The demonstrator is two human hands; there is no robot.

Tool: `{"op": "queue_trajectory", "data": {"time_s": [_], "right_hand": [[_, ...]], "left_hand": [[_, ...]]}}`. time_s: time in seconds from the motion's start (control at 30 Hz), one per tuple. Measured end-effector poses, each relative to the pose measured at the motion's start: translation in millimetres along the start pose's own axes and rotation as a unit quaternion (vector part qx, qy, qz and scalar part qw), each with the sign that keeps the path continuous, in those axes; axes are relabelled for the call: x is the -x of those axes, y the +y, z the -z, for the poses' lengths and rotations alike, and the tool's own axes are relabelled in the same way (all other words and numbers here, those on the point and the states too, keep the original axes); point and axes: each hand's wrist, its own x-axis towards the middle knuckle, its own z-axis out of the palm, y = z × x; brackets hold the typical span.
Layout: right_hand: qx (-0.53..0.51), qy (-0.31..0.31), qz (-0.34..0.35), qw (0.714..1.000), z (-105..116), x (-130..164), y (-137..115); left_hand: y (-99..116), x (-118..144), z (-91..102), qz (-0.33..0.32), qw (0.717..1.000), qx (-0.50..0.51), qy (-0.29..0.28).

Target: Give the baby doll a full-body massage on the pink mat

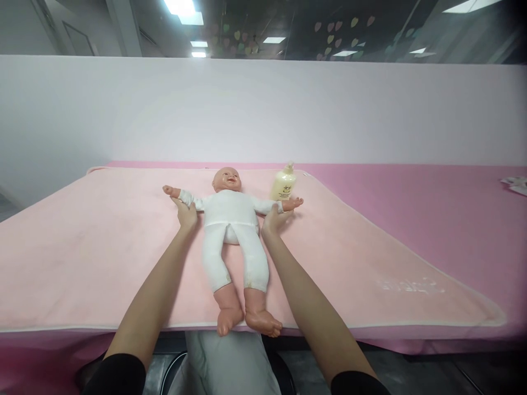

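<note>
On the pale pink blanket (102, 247), which covers the near part of a deeper pink table (432, 208), one baby doll (233, 219) in a white suit lies face up, head away from the person, bare feet just over the near edge. The left hand (186, 213) is closed on the doll's arm at the sleeve on that side, and the right hand (275, 218) grasps the other arm near the wrist (how tightly the fingers wrap cannot be made out at this size). Both doll arms are spread straight out sideways.

To do this well, I would judge that each hand should hold the forearm loosely rather than the tiny hand, keep both sides level, and move them together so the trunk stays flat and centred.

Counted: one doll, two hands on it, one cream pump bottle (283, 184) standing upright just beyond the doll's arm by the right hand, one blanket, and some white paper (516, 184) at the table's far right edge
</note>
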Motion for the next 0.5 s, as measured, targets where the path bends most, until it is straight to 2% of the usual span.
{"op": "queue_trajectory", "data": {"time_s": [0.07,0.13,0.23,0.33,0.4,0.5], "right_hand": [[0.021,-0.041,0.032,0.998,0.2,1.7,0.5],[0.086,-0.108,0.092,0.986,1.2,5.9,-1.3],[0.222,-0.22,0.2,0.929,3.2,13.4,-8.9],[0.308,-0.282,0.263,0.87,4.6,18.2,-17.9],[0.321,-0.284,0.268,0.863,5.6,19.2,-21.2],[0.289,-0.266,0.233,0.89,6.4,17.7,-18.7]], "left_hand": [[4.6,3.8,0.1,-0.04,0.998,-0.046,-0.013],[13.1,10.8,-0.6,-0.103,0.984,-0.133,-0.052],[25.7,21.0,-2.9,-0.201,0.939,-0.252,-0.117],[31.2,25.8,-4.6,-0.248,0.906,-0.314,-0.136],[31.1,26.4,-4.5,-0.245,0.905,-0.324,-0.126],[28.8,24.9,-2.4,-0.208,0.927,-0.295,-0.1]]}}
